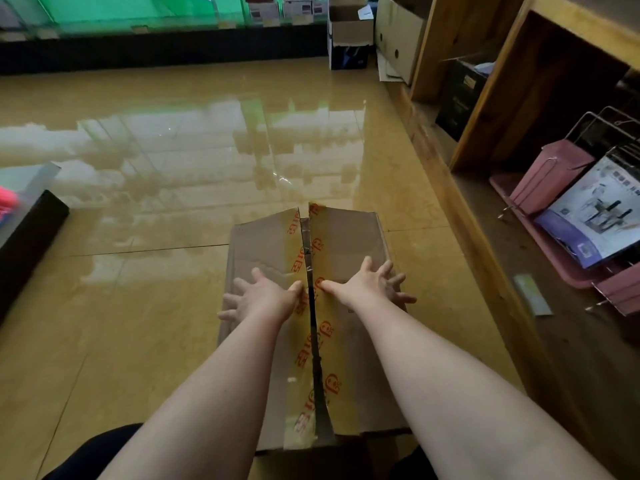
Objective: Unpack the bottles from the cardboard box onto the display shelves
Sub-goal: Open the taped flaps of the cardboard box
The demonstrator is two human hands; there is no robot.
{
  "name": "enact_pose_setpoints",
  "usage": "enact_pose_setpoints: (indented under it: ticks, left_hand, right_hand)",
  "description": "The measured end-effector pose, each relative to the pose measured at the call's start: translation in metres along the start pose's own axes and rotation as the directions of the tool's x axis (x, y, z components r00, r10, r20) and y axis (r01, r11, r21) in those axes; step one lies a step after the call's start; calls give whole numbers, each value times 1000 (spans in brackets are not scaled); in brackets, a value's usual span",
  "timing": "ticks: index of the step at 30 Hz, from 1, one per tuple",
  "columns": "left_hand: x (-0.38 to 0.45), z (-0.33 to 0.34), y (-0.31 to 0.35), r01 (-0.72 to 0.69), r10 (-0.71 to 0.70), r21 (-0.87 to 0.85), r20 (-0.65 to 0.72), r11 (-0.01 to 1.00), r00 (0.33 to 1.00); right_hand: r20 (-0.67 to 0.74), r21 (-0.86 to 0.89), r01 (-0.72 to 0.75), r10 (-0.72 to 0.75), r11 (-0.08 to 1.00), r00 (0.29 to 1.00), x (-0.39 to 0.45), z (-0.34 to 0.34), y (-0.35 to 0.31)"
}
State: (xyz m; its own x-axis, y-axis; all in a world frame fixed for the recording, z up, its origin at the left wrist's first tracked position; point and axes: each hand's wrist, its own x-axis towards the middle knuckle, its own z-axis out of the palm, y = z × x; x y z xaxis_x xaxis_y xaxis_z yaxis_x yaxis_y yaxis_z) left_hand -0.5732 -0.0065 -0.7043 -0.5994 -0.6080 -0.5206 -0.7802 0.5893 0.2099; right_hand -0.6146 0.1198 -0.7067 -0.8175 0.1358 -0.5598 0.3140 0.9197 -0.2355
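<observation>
Here, the brown cardboard box with red-printed tape along its split top seam lies on the glossy yellow tiled floor, directly under your arms. Your left hand lies spread on its left flap, your right hand spread on the right flap, thumbs at the slit.

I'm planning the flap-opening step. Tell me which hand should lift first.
Probably right. The right hand lies flat on a flap already raised at the slit; the left hand spreads over the lower flap of the cardboard box.
</observation>
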Motion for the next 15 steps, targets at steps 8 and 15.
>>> enact_pose_setpoints:
  ticks: [8,15]
  left_hand:
    - [10,11,-6,-45,44,-26,-42,999,998]
    - [23,7,-18,165,-166,-173,5,971,986]
  right_hand:
    - [-45,30,-15,16,999,999,8,9,-2]
    - [-15,118,-127,130,985,991,13,6,5]
